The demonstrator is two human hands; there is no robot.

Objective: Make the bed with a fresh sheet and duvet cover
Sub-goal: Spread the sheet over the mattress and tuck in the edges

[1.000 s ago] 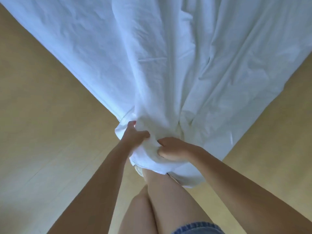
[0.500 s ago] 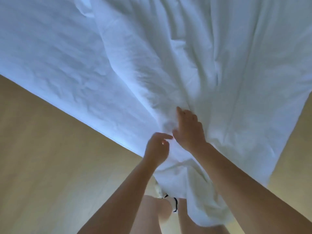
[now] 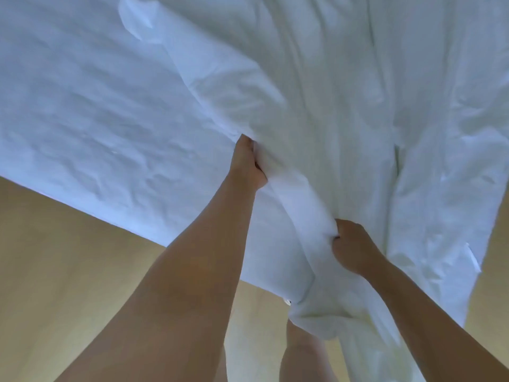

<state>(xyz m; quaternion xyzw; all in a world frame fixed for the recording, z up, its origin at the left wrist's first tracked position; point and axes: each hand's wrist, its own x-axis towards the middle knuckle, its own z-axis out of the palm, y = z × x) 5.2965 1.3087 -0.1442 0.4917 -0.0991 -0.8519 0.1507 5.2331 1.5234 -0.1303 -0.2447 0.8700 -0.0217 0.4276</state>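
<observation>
A big white cloth (image 3: 110, 106) fills the top and most of the view (it could be the sheet or the duvet cover, I cannot tell which). It is spread out wide and wrinkly. Below it is a tan wood floor (image 3: 68, 257). The near end of the cloth hangs down in front of the person's bare legs (image 3: 303, 359). The left hand (image 3: 248, 166) reaches farther out, with its fingers curled tight on a fold in the middle of the cloth. The right hand (image 3: 352, 246) is closer in and lower, squeezing a thick bunched roll of the same cloth. A little white tag (image 3: 472, 257) sticks out at the cloth's right edge.
</observation>
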